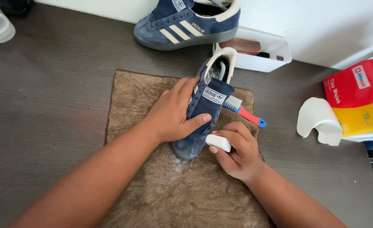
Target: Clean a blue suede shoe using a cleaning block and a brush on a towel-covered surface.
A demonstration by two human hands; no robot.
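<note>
Brown towel (152,198): left hand (173,114) steadies shoe (205,109); right hand (237,154) grips eraser (218,142).

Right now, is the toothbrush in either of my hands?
No. The toothbrush lies on the brown towel beside the blue shoe.

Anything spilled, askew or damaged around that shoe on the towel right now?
A little. Pale powdery crumbs are scattered on the brown towel by the toe of the blue shoe, next to the white block in the right hand. The left hand steadies the shoe. No damage shows.
</note>
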